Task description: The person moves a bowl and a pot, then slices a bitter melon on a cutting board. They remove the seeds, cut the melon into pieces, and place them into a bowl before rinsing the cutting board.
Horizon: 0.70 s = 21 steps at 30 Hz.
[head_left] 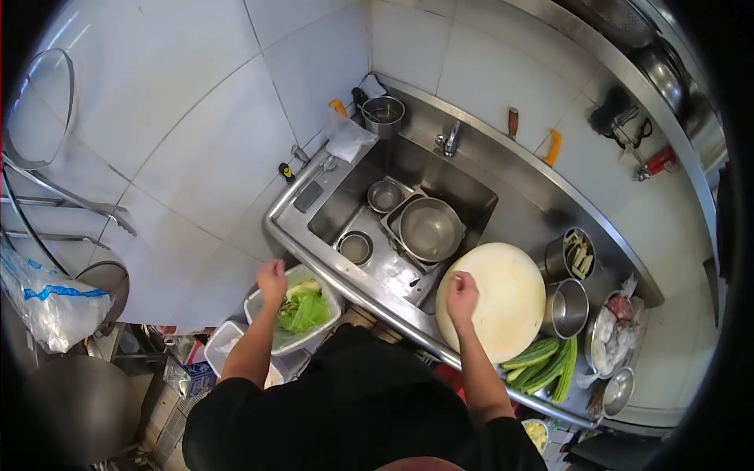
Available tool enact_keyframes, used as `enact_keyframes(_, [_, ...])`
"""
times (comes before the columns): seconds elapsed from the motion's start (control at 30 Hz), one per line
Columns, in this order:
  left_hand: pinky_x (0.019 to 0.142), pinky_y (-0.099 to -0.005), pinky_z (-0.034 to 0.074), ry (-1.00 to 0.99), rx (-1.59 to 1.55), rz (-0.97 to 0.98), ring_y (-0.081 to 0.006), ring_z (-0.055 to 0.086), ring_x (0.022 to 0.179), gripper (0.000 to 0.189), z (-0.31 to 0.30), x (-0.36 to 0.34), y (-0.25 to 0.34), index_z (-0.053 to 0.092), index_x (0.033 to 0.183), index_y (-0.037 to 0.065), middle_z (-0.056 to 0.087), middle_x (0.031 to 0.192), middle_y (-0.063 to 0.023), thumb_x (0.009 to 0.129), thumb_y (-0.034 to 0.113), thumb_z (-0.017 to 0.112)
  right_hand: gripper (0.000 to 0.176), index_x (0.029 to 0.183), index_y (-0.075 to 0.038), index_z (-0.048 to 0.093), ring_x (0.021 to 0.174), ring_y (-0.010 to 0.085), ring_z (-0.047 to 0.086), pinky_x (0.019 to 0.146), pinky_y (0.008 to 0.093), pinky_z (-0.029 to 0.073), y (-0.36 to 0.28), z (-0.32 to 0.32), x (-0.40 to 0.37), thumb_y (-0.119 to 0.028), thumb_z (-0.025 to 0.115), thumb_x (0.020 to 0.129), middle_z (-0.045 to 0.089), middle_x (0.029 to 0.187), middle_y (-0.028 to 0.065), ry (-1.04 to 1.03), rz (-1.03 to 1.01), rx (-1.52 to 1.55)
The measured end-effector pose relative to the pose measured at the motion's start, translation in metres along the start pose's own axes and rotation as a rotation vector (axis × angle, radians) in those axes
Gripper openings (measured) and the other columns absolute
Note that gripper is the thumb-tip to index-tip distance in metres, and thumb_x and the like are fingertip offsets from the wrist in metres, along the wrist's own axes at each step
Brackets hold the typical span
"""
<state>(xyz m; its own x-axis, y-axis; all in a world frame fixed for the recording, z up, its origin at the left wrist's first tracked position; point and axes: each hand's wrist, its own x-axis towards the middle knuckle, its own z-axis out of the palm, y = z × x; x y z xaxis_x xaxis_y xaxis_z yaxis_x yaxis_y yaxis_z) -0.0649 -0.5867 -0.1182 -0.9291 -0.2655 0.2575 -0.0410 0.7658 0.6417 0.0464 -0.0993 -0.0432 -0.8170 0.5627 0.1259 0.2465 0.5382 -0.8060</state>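
Observation:
My left hand point(272, 282) is raised near the back edge of a white bin point(334, 314), its fingers curled and no object showing in them. The bin holds a green plastic bag point(305, 312) and pale green scraps. Over the round cream cutting board point(506, 302), near its left side, is my right hand point(462, 297), also with curled fingers and nothing visible in them. Whether it touches the board I cannot tell. Several green ridged gourds point(534, 369) lie by the board's lower right edge.
The steel sink point(479, 184) holds metal bowls point(431, 228) under a faucet point(451, 140). Right of the board are a pot of pale strips point(580, 253), an empty pot point(567, 308) and a bowl with bagged food point(609, 345). An orange-handled tool point(553, 147) hangs on the wall.

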Motion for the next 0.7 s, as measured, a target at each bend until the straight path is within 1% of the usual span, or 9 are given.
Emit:
enact_keyframes(0.17, [0.087,-0.0466,0.048,-0.007,0.144,0.364,-0.0401,0.063,0.092,0.017,0.097,0.099,0.076,0.074,0.098,0.003,0.071,0.093,-0.019,0.091,0.014,0.063,0.012,0.09,-0.003,0.065,0.059,0.0161,0.052,0.058,0.032,0.046,0.065,-0.014,-0.012,-0.014,0.064,0.095,0.058,0.069,0.0071,0.189,0.174,0.032])
enact_keyframes(0.23, [0.089,-0.048,0.048,-0.073,0.323,0.428,-0.0409,0.063,0.096,0.021,0.145,0.15,0.091,0.073,0.104,0.002,0.071,0.098,-0.0197,0.09,0.011,0.06,0.012,0.089,-0.004,0.064,0.059,0.0197,0.055,0.059,0.0337,0.048,0.061,-0.011,-0.016,-0.014,0.064,0.095,0.059,0.069,0.0094,0.171,0.031,-0.071])
enact_keyframes(0.3, [0.094,-0.0497,0.048,-0.021,0.249,0.34,-0.0421,0.061,0.106,0.026,0.172,0.19,0.115,0.069,0.11,0.001,0.07,0.104,-0.0218,0.088,0.009,0.059,0.011,0.089,-0.005,0.064,0.062,0.0255,0.06,0.061,0.0373,0.05,0.047,-0.01,-0.023,-0.014,0.064,0.095,0.061,0.072,0.0124,0.132,0.078,-0.152])
enact_keyframes(0.33, [0.098,-0.0501,0.049,-0.119,0.314,0.279,-0.0419,0.06,0.112,0.028,0.21,0.218,0.088,0.068,0.112,0.001,0.069,0.109,-0.0223,0.088,0.013,0.06,0.01,0.09,-0.005,0.065,0.065,0.0296,0.063,0.062,0.04,0.051,0.04,-0.011,-0.021,-0.014,0.063,0.094,0.063,0.075,0.0143,0.105,0.177,-0.166])
enact_keyframes(0.4, [0.097,-0.0471,0.052,-0.398,0.725,0.324,-0.0356,0.061,0.117,0.037,0.213,0.244,0.114,0.065,0.12,0.003,0.067,0.125,-0.0161,0.091,0.027,0.064,0.013,0.091,-0.005,0.065,0.066,0.031,0.064,0.062,0.0419,0.051,0.032,-0.013,-0.019,-0.018,0.066,0.093,0.063,0.075,0.0148,0.079,0.198,-0.201])
enact_keyframes(0.43, [0.097,-0.0443,0.053,-0.375,0.732,0.188,-0.0331,0.062,0.118,0.038,0.247,0.261,0.096,0.066,0.12,0.003,0.067,0.127,-0.0156,0.092,0.03,0.065,0.013,0.091,-0.005,0.064,0.066,0.0313,0.063,0.062,0.0422,0.051,0.036,-0.013,-0.02,-0.018,0.066,0.093,0.063,0.075,0.0146,0.089,0.152,-0.228])
enact_keyframes(0.5, [0.096,-0.0427,0.053,-0.42,0.715,0.052,-0.0328,0.063,0.119,0.038,0.242,0.268,0.125,0.067,0.118,0.002,0.068,0.124,-0.0158,0.094,0.03,0.064,0.013,0.089,-0.006,0.063,0.065,0.0319,0.063,0.062,0.0432,0.051,0.035,-0.014,-0.016,-0.018,0.066,0.092,0.062,0.075,0.0139,0.086,0.152,-0.273])
enact_keyframes(0.63, [0.099,-0.0472,0.051,-0.523,0.686,0.071,-0.0346,0.063,0.118,0.035,0.254,0.299,0.114,0.064,0.121,0.0,0.072,0.116,-0.0142,0.097,0.025,0.059,0.011,0.09,-0.006,0.063,0.062,0.031,0.062,0.059,0.0434,0.051,0.031,-0.012,-0.015,-0.016,0.066,0.09,0.062,0.073,0.0134,0.157,0.104,-0.259])
enact_keyframes(0.7, [0.099,-0.0488,0.049,-0.427,0.766,0.256,-0.0353,0.063,0.115,0.031,0.26,0.297,0.115,0.065,0.119,0.0,0.071,0.115,-0.014,0.097,0.021,0.057,0.009,0.09,-0.006,0.062,0.066,0.0345,0.062,0.061,0.0454,0.051,0.032,-0.011,-0.015,-0.014,0.065,0.091,0.061,0.074,0.0146,0.18,0.106,-0.28])
